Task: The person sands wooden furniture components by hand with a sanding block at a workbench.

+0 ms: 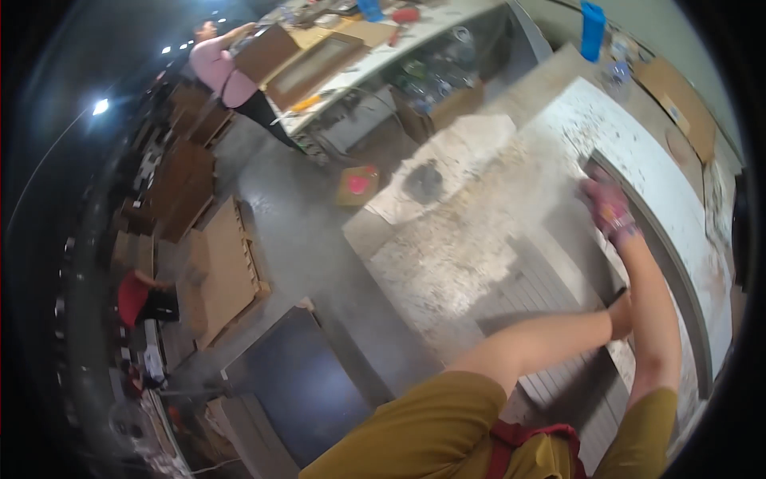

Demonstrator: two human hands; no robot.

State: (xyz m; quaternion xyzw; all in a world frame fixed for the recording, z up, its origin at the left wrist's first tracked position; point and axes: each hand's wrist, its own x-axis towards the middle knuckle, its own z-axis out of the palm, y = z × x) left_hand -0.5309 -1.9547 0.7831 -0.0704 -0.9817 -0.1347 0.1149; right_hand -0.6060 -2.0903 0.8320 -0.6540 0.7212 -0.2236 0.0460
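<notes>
My right hand (pixel 608 206), in a pink-red glove, is curled at the far end of a long dark grey strip (pixel 670 263). The strip stands along the right side of the worktable. My left hand (pixel 620 316) is mostly hidden behind my right forearm. A small dark piece shows beside it, too little to name. Below my arms lies a grey slatted panel (pixel 550 291) with parallel grooves, its near part in shadow.
Dust and shavings cover the worktable (pixel 439 271). A white cloth (pixel 479 148) with a grey patch lies at its far left edge. A blue bottle (pixel 591 32) and cardboard (pixel 678 104) are at the back right. Leftward are a dark panel (pixel 295 375), stacked boards (pixel 223 271) and two people.
</notes>
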